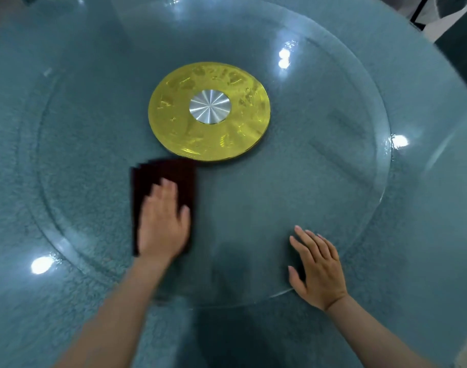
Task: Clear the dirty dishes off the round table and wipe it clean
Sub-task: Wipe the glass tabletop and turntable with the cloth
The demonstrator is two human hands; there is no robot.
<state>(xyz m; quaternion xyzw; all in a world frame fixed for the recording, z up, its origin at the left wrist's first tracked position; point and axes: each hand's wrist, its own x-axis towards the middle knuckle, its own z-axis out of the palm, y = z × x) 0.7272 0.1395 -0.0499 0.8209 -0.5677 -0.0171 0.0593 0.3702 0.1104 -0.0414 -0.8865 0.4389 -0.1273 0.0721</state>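
On round glass turntable (346, 155): left hand (162, 221) flat, pressing dark folded cloth (163, 171); right hand (317, 266) flat, released.

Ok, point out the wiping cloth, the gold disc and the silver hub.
dark cloth (166, 170): head view, bare far part beyond the fingers.
gold disc (174, 120): head view, left part of the ring.
silver hub (210, 106): head view, its centre.

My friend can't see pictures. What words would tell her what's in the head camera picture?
A person's left hand presses a dark cloth flat on a round glass turntable, just below its gold centre disc. The right hand rests open on the glass near its front edge. No dishes are in view.
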